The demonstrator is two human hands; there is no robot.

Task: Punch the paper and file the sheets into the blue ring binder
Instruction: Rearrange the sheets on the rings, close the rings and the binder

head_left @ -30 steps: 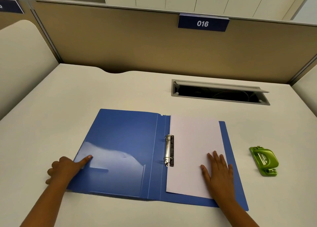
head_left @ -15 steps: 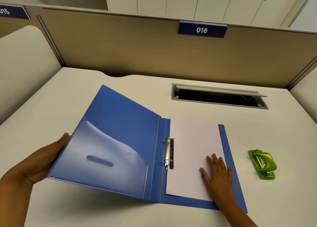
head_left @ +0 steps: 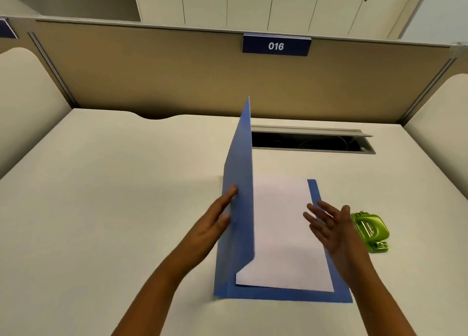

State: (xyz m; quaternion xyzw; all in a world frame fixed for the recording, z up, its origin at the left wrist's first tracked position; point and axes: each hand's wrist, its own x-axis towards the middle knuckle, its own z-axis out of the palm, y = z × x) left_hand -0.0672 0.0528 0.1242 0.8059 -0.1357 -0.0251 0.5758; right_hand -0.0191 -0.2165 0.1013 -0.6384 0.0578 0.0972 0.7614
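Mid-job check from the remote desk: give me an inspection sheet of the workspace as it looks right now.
Surface: pale desk, clean where visible.
Job's things: blue ring binder on the desk, front cover raised near upright; white sheets lie flat on the back cover; rings hidden behind the cover.
Clutter: green hole punch to the right of the binder, untouched.
Grippers: left hand presses straight fingers on the cover's outer face; right hand hovers open above the sheets' right edge.
Cables: some visible inside the open cable hatch.
Surroundings: beige partition with sign 016; cabinets behind.
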